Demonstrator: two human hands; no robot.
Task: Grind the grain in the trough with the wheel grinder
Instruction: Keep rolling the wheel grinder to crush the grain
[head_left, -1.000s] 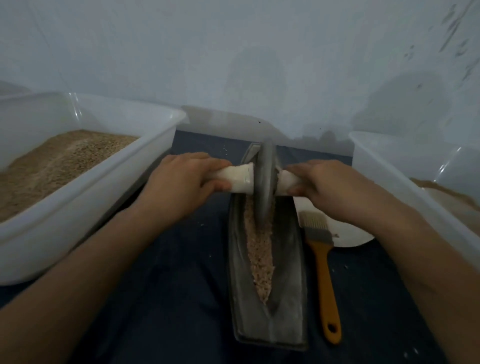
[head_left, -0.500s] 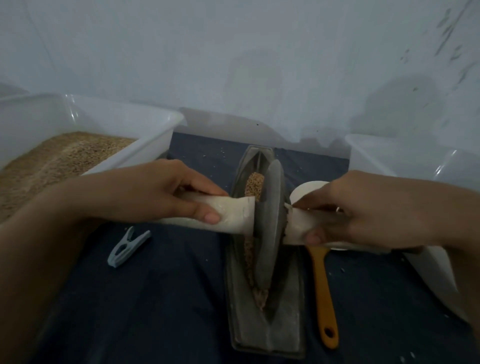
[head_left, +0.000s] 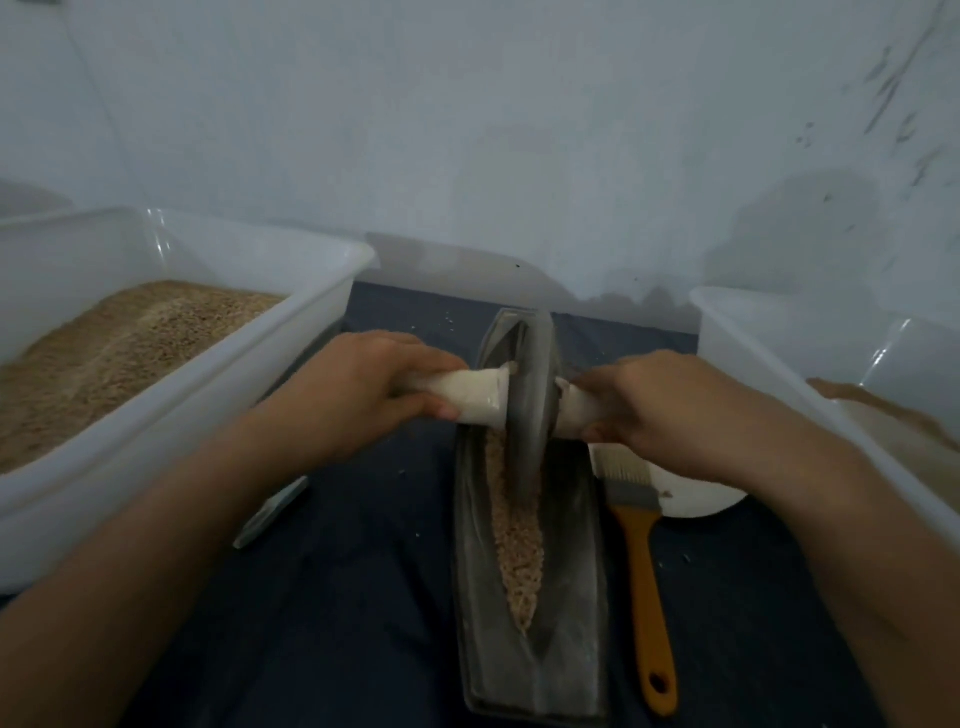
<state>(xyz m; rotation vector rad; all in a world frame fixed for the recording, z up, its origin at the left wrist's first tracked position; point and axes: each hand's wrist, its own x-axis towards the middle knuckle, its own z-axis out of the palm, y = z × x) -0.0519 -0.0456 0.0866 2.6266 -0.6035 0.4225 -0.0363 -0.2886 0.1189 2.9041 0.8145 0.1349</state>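
— What sits around the trough (head_left: 524, 623)?

— A white tub (head_left: 171, 415) of grain on the left, another tub (head_left: 779, 374) on the right, an orange-handled brush (head_left: 641, 551) just beside the trough and a white bowl (head_left: 701, 499) behind the brush.

— And the hands?

— The left hand (head_left: 358, 395) and right hand (head_left: 660, 410) each curl round a pale handle of the wheel grinder (head_left: 527, 410), which stands in the trough's far half, on the grain (head_left: 517, 540). A clip (head_left: 270, 512) lies partly hidden under the left forearm.
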